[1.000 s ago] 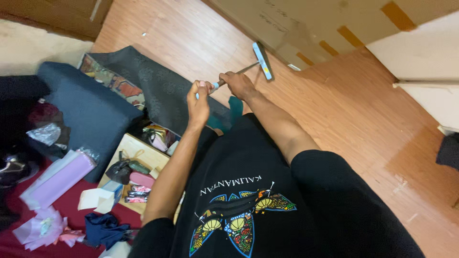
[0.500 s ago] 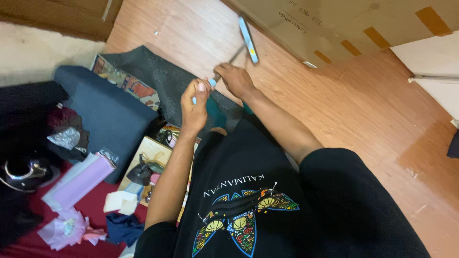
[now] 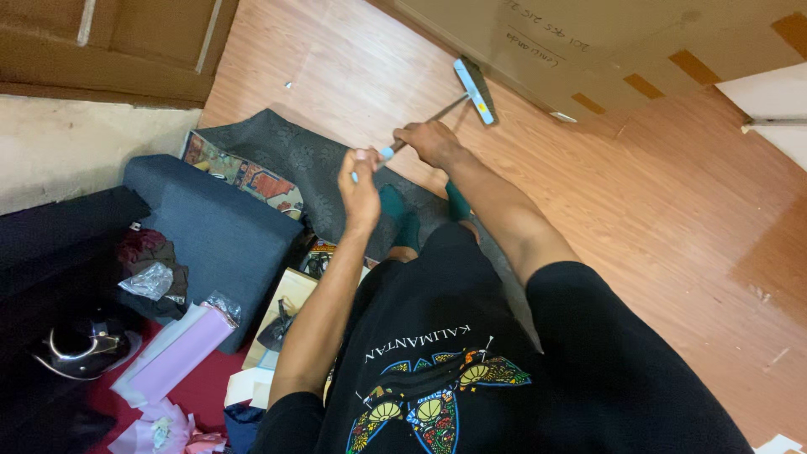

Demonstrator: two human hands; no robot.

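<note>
Left hand [image 3: 361, 181] is clenched around the top end of a broom handle [image 3: 420, 126], with the right hand [image 3: 430, 141] wrapped around it just beyond, toward 2 o'clock. Farther that way, the pale-blue broom head [image 3: 476, 91] rests on the wooden floor [image 3: 656, 202] beside a cardboard box [image 3: 605, 42].

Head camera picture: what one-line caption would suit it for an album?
Both hands, left hand and right hand, grip a long-handled light-blue broom over a wooden floor.

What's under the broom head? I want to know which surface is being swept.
Bare wooden floor lies around the broom head; a cardboard box stands right behind it. The patch directly beneath the bristles is hidden.
</note>
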